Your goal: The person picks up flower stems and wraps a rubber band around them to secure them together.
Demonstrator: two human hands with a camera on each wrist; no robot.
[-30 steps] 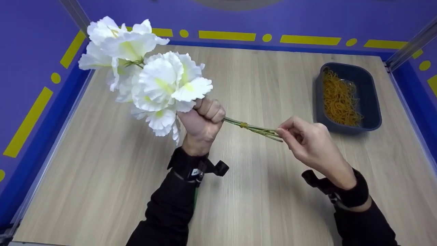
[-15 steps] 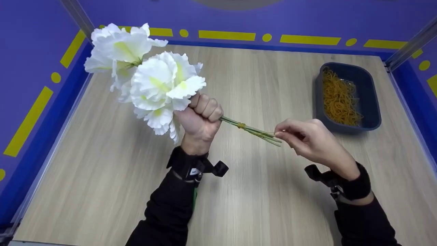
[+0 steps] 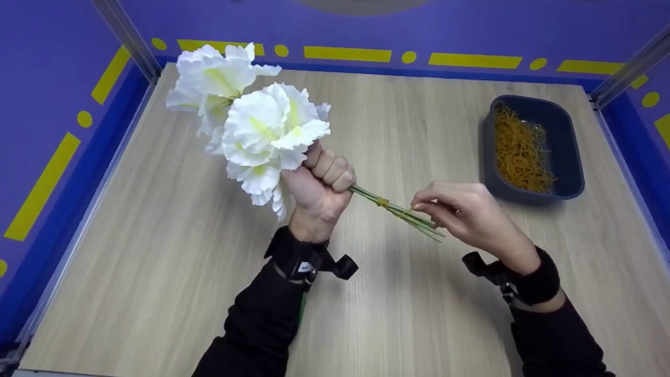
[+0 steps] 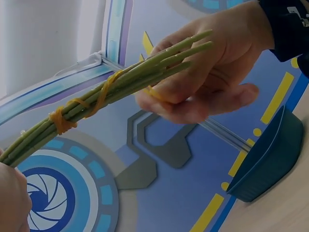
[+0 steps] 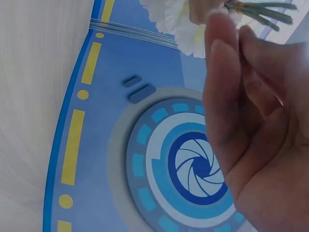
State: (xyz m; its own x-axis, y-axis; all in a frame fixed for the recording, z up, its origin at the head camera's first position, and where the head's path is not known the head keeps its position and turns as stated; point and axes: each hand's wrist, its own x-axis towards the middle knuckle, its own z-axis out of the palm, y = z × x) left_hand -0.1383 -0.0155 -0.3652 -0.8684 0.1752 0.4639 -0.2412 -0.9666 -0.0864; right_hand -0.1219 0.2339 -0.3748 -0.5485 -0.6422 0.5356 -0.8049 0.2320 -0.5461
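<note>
My left hand point(image 3: 324, 186) grips a bunch of white artificial flowers point(image 3: 261, 125) just below the blooms. The green stems point(image 3: 421, 224) point out of the fist to the lower right, above the table. A yellow rubber band point(image 4: 60, 121) is wound tightly around them, with a strand running slantwise toward the cut ends in the left wrist view. My right hand point(image 3: 466, 214) pinches a stretch of the rubber band point(image 4: 158, 94) between thumb and fingers, right beside the stem ends. In the right wrist view, the stems point(image 5: 265, 9) show beyond the fingertips.
A dark blue plastic box point(image 3: 536, 197) holding a heap of yellow rubber bands point(image 3: 518, 152) stands at the back right of the wooden table point(image 3: 157, 293). Blue panels point(image 3: 356, 31) with yellow markings enclose the back and sides.
The bouquet has shifted right and its stem ends have swung downward. My right hand has moved slightly left, from the stem tips to beside them, drawing the band away.
</note>
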